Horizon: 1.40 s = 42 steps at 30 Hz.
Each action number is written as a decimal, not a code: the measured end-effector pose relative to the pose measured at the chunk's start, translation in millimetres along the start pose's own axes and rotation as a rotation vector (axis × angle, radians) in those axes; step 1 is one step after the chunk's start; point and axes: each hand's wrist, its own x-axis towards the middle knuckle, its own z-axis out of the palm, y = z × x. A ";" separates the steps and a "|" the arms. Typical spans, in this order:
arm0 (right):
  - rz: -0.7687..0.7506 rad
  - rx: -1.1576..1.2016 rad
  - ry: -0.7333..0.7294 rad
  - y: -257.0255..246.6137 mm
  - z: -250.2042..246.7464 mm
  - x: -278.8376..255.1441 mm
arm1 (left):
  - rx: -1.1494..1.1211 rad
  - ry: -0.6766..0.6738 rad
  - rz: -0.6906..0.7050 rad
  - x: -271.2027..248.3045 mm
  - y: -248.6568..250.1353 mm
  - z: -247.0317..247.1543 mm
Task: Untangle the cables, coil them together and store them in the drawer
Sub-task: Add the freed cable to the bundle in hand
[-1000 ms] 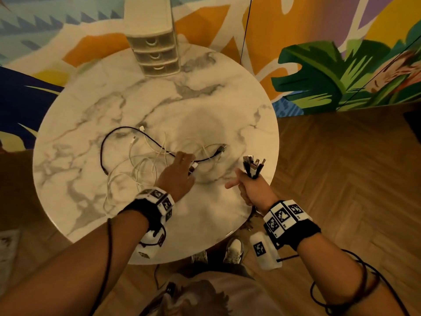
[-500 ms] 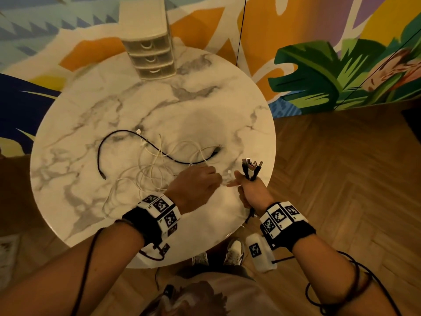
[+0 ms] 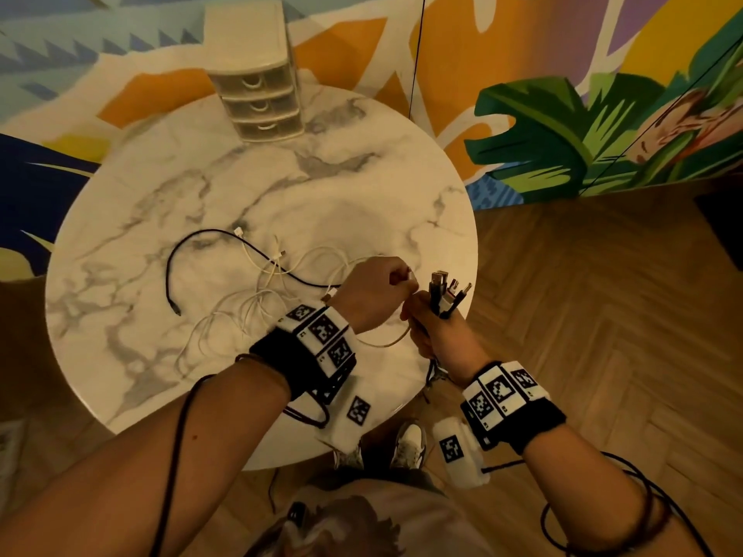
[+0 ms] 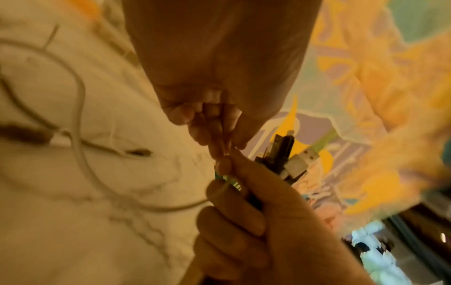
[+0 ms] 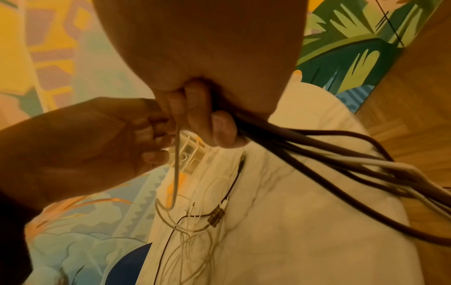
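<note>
My right hand (image 3: 432, 327) grips a bundle of cables (image 3: 446, 293) with the plugs sticking up above the fist; their lengths (image 5: 341, 154) trail off the table edge. Right beside it, my left hand (image 3: 378, 295) pinches the end of a white cable (image 3: 386, 341) at the right thumb. That cable (image 4: 80, 146) loops back to the tangle. Several white cables (image 3: 257, 303) and one black cable (image 3: 209, 243) lie tangled on the round marble table (image 3: 362, 186). A small beige three-drawer unit (image 3: 257, 86) stands at the table's far edge, drawers shut.
The table stands against a colourful mural wall (image 3: 563, 94). Wooden herringbone floor (image 3: 603, 295) lies to the right and below. My shoes (image 3: 406, 444) show under the near table edge. Black sensor leads hang from both wrists.
My left hand left the tangle and moved right with a white cable end, arriving against the right hand. The right hand kept its hold on the bundle.
</note>
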 end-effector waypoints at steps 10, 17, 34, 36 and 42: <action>-0.012 -0.021 0.121 -3.0 -5.7 -8.5 | -0.245 0.120 0.184 -22.8 17.7 24.8; -0.079 -0.150 0.218 -12.0 -3.1 -4.1 | -0.184 0.239 0.150 -28.5 1.6 19.9; -0.156 0.417 0.464 -50.1 -37.2 -2.5 | 0.745 0.334 -0.209 -25.5 -90.8 -149.2; -0.207 0.242 0.439 -58.4 -23.3 -5.6 | 0.913 0.379 -0.131 -18.2 -50.6 -148.2; -0.228 -0.238 0.117 -71.1 31.8 -11.6 | 1.033 0.165 0.112 -35.5 41.2 -70.5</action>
